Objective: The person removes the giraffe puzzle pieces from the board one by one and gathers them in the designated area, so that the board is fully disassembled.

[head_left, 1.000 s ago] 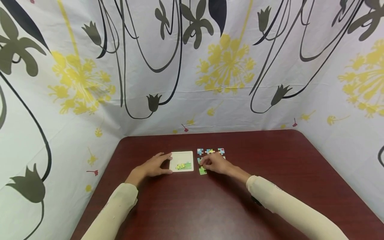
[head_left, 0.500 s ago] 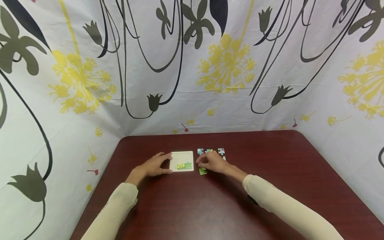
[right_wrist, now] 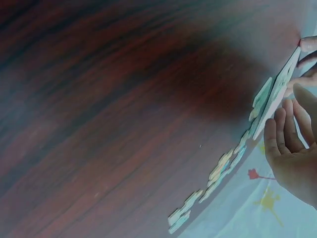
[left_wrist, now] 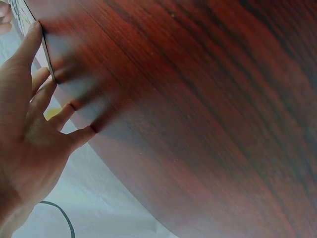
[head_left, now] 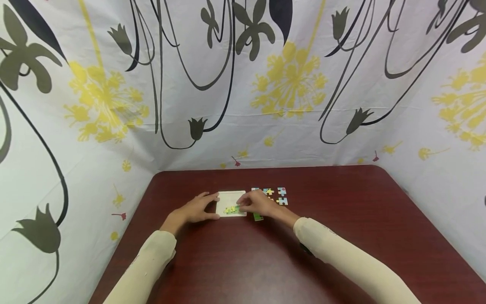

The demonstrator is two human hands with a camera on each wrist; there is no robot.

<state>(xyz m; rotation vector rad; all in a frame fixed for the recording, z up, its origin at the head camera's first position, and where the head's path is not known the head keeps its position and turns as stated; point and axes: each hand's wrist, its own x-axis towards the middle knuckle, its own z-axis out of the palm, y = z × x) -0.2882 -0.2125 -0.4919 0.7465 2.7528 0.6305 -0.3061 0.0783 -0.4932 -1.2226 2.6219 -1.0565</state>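
Note:
A white puzzle board (head_left: 229, 197) lies flat on the table, with joined green and yellow pieces (head_left: 230, 209) along its lower part. My left hand (head_left: 194, 208) rests at the board's left edge, fingers spread, thumb and a fingertip touching it; the left wrist view shows the other fingertips on the table. Over the board's right side is my right hand (head_left: 260, 203), thumb and fingers pinched together on a jigsaw piece that they mostly hide. Just right of the board, a green jigsaw piece (head_left: 258, 217) is partly covered by the right hand.
Several loose jigsaw pieces (head_left: 282, 201) lie in rows right of the board, some behind the right hand. They sit flat on the dark red table (head_left: 243, 257). A white patterned cloth (head_left: 243, 143) hangs around the table's far and side edges.
My right hand has moved left from the loose pieces to above the board's right side. The left hand stays at the board's left edge.

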